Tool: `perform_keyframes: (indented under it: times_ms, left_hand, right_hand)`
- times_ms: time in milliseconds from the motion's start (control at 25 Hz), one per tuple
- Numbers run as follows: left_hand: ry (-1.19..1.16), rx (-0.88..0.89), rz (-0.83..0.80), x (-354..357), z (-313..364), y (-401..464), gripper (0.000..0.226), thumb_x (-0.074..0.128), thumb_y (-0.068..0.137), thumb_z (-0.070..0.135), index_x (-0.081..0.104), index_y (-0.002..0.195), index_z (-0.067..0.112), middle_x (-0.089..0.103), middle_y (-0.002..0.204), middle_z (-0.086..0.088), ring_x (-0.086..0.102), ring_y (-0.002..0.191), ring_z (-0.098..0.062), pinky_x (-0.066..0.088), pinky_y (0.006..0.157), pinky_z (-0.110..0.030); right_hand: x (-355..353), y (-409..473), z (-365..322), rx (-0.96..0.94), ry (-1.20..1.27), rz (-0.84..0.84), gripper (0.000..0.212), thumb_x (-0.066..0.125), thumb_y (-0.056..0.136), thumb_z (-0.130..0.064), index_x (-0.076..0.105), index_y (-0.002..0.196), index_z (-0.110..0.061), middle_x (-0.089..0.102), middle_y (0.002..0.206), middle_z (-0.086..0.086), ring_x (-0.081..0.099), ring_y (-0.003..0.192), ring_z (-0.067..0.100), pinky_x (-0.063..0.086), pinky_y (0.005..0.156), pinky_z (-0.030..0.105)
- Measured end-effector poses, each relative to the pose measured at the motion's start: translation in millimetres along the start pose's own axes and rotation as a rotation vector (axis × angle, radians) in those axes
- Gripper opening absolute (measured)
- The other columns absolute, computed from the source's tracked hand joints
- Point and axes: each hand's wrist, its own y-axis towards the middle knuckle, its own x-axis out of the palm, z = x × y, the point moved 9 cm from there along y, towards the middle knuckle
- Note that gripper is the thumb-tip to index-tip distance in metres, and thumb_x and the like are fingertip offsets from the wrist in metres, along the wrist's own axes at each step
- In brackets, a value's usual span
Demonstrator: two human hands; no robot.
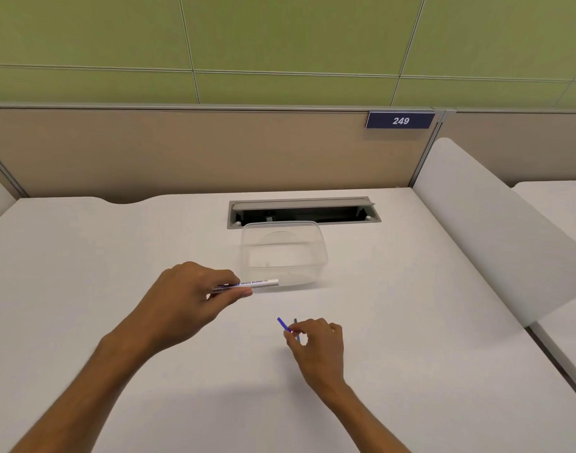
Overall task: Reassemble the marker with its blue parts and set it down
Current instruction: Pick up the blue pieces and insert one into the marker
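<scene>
My left hand (195, 292) holds a white marker barrel (263, 284) with blue lettering, lying nearly level and pointing right, its open end free. My right hand (316, 341) sits lower and to the right, just over the white desk, with thumb and fingers pinched on a thin blue rod (283, 323) that sticks out up and to the left. A second thin dark piece (295, 322) shows beside the rod at my fingertips; whether I hold it or it lies on the desk is unclear. The two hands are apart.
A transparent plastic container (283, 253) stands on the desk just behind the marker barrel. Behind it is an open grey cable slot (303, 210) in the desk. A beige partition with a "249" plate (400, 120) closes the back, and a white divider (495, 243) the right.
</scene>
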Motion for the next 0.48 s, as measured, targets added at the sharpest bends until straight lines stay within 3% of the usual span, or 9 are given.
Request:
perform_keyframes:
  times_ms: [160, 480]
  left_hand:
    - [-0.036, 0.006, -0.018, 9.1, -5.8, -5.4, 0.037, 0.047, 0.083, 0.060, 0.068, 0.075, 0.031, 0.043, 0.043, 0.017, 0.050, 0.058, -0.007, 0.026, 0.045, -0.021]
    - [-0.054, 0.006, -0.041, 21.2, -17.7, -8.2, 0.042, 0.042, 0.083, 0.064, 0.068, 0.076, 0.031, 0.046, 0.046, 0.014, 0.050, 0.060, -0.009, 0.026, 0.046, -0.019]
  right_hand:
    - [32.3, -2.2, 4.6, 0.003, -0.108, -0.053, 0.019, 0.060, 0.091, -0.041, 0.074, 0.096, -0.029, 0.072, 0.090, -0.015, 0.061, 0.093, 0.006, 0.024, 0.095, 0.027]
    - [61.1, -9.3, 7.7, -0.036, -0.247, -0.093, 0.022, 0.060, 0.092, -0.041, 0.074, 0.091, -0.025, 0.074, 0.086, -0.011, 0.062, 0.087, 0.012, 0.027, 0.098, 0.031]
